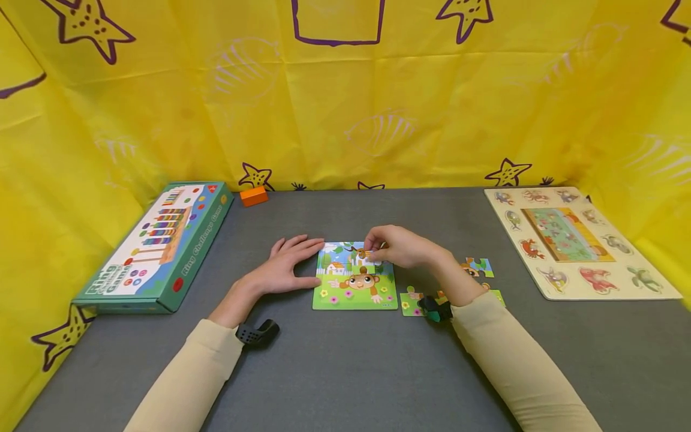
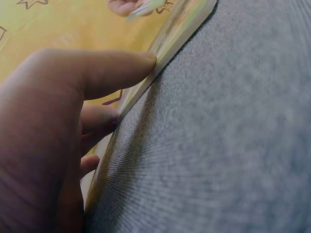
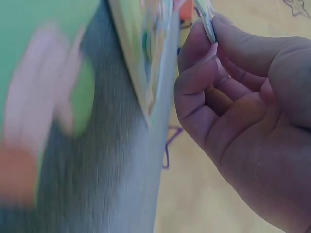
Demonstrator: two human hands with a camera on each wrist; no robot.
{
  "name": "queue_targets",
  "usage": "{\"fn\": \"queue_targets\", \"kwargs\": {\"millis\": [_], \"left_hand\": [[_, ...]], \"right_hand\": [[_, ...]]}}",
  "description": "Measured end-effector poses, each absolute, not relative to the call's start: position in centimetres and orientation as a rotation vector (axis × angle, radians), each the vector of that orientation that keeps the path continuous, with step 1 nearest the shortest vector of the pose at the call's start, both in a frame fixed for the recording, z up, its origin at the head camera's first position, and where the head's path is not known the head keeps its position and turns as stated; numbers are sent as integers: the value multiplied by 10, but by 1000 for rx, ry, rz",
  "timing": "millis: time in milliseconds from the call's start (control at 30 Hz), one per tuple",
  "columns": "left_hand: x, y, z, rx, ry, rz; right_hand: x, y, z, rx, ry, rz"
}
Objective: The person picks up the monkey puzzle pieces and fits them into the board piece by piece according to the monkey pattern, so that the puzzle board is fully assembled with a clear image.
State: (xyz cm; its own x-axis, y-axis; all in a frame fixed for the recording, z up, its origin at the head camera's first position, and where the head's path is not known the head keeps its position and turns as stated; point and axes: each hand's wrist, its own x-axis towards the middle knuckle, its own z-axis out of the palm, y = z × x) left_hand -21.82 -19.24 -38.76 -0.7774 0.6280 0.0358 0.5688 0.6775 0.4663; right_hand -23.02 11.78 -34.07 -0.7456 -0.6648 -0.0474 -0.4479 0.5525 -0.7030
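Note:
A square jigsaw puzzle with a monkey picture lies flat on the grey table. My left hand is spread at its left side, with the thumb and fingertips against the edge. Over the upper right part of the puzzle, my right hand pinches a puzzle piece between thumb and forefinger. The right wrist view shows this thin piece on edge, raised off the puzzle. Loose pieces lie right of the puzzle, one near its lower corner and another beyond my right forearm, which partly hides others.
A green game box stands at the left, with an orange block behind it near the yellow curtain. On the right lies a pale board with sea animal pictures. Black wrist straps are on both wrists.

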Motion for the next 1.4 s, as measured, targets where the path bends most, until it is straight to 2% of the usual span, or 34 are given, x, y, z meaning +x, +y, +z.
{"fn": "queue_targets", "kwargs": {"millis": [600,1400], "left_hand": [[-218,-194,-387,1018,2762,731],[-221,-196,-390,1016,2758,730]], "right_hand": [[-226,60,-349,-852,2512,-900],[-218,55,-347,-953,2548,-689]]}}
